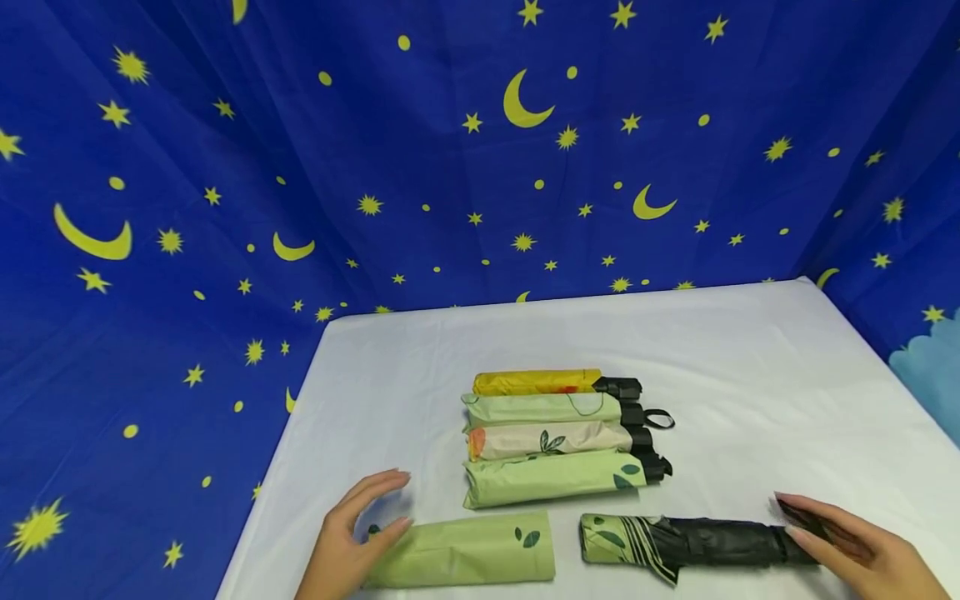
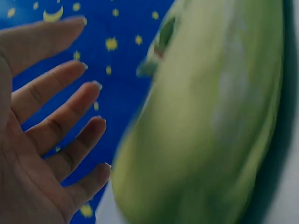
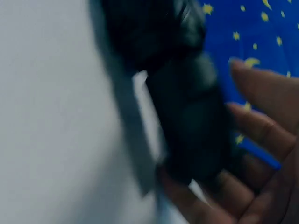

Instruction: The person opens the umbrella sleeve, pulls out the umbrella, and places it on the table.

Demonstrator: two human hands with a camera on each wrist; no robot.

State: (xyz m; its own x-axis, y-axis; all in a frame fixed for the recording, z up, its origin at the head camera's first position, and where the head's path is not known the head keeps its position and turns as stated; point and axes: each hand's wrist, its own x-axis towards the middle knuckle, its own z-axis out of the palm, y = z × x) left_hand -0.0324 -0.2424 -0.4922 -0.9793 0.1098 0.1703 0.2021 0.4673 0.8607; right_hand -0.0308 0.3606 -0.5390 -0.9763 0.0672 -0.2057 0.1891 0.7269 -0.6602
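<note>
A folded umbrella [image 1: 712, 543] lies on the table, mostly black, with a green leaf-printed and striped end pointing left. My right hand [image 1: 862, 546] is at its black handle [image 3: 189, 116]; in the right wrist view the thumb stands away from the handle and some fingertips reach behind its end, blurred. To the left lies a light green leaf-printed fabric piece [image 1: 465, 550] that looks like an umbrella sleeve. Beside its left end is my left hand [image 1: 352, 533], fingers spread and apart from the fabric [image 2: 201, 121] in the left wrist view.
Behind these, folded umbrellas lie in a row: a yellow one [image 1: 532, 382], a pale green one [image 1: 536, 410], a cream one [image 1: 517, 442] and a green one [image 1: 555, 477]. Their black handles point right. A blue star-printed curtain [image 1: 450, 167] surrounds the white table [image 1: 390, 367].
</note>
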